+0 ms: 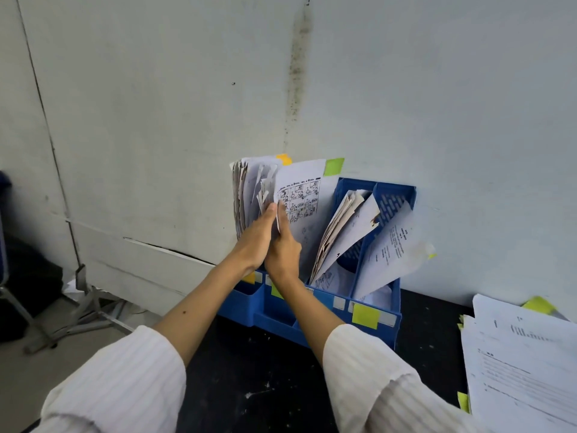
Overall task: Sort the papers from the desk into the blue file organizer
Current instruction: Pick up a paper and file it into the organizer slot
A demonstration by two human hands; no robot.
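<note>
From the head view, the blue file organizer stands on the dark desk against the wall. Both hands reach into its left compartments: the left hand lies flat-fingered against the upright papers, while the right hand pinches the cartoon-printed sheet. More sheets lie at far right.

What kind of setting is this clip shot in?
Probably an office or school staff room: a blue file organizer stuffed with worksheets, a paper stack on a dark desk, against a stained wall.

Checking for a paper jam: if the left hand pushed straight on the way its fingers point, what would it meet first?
Probably the worn paper bundle standing in the blue file organizer; the left hand fingertips already reach it, though depth is unclear.
</note>
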